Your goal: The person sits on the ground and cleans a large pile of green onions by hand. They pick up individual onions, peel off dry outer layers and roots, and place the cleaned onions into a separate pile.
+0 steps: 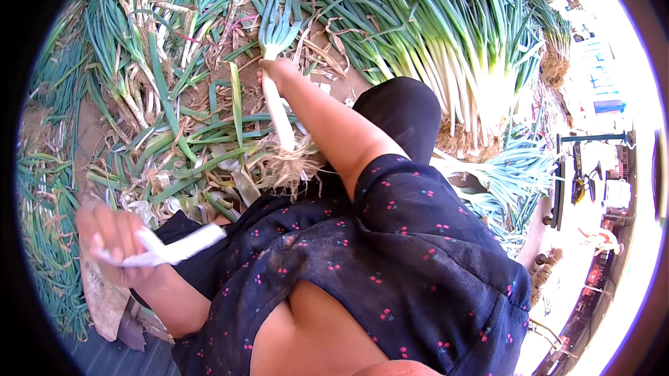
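Note:
In the head view my right hand [279, 74] grips a large green onion [279, 114] around its upper white stem. Its blue-green leaves fan out above the fist, and its shaggy roots [292, 164] hang below, near my dark patterned clothing. My left hand [117, 242], blurred, is at the lower left with a limp white strip [183, 245], apparently a peeled onion sheath, between its fingers. The two hands are well apart. Loose leaves and dry peelings [209, 167] lie on the ground between and beyond them.
A large bundle of green onions [465, 78] lies beyond my dark-covered knee [400, 109]. Untrimmed onions [138, 62] are heaped at the upper left, with more along the left edge. Another leafy pile [502, 175] lies right of the knee. A wheeled metal frame [559, 182] stands farther right.

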A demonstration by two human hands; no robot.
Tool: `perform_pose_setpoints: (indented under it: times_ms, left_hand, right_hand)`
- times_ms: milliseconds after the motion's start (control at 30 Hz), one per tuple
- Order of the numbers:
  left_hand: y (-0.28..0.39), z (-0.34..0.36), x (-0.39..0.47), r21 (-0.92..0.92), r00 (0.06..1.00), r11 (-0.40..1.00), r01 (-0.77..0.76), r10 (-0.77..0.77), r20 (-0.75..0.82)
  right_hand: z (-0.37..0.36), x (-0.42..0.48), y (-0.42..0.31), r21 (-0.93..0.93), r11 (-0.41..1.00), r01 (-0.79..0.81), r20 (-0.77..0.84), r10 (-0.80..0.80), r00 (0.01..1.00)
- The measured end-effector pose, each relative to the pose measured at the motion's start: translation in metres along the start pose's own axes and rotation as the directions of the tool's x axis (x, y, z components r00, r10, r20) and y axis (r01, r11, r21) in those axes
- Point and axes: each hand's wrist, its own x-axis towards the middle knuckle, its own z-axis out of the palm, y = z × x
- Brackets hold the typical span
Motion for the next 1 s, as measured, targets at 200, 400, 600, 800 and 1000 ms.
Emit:
perform_pose_setpoints:
  times_ms: [200, 400, 600, 800, 1000]
  left_hand:
    - [-0.052, -0.030, 0.014, 0.716, 0.902, 0.556, 0.421, -0.176, -0.394]
    - [-0.065, -0.016, 0.031, 0.704, 0.873, 0.517, 0.488, -0.281, -0.399]
    - [-0.067, -0.017, 0.037, 0.644, 0.790, 0.467, 0.607, -0.449, -0.419]
    - [-0.049, -0.019, 0.033, 0.683, 0.705, 0.287, 0.671, -0.533, -0.469]
    - [-0.058, -0.029, 0.056, 0.812, 0.565, -0.075, 0.578, -0.682, -0.465]
  right_hand:
    - [-0.018, -0.116, -0.132, -0.322, 0.917, 0.233, 0.227, -0.164, 0.960]
    - [-0.142, -0.179, -0.257, -0.728, 0.283, 0.624, 0.364, -0.612, 0.702]
    - [-0.340, -0.182, -0.373, -0.995, 0.025, 0.099, 0.041, -0.789, 0.613]
    - [-0.375, -0.113, -0.359, -0.833, -0.383, -0.399, 0.026, -0.747, 0.664]
    - [-0.202, 0.013, -0.267, -0.843, -0.428, 0.326, 0.468, -0.286, 0.836]
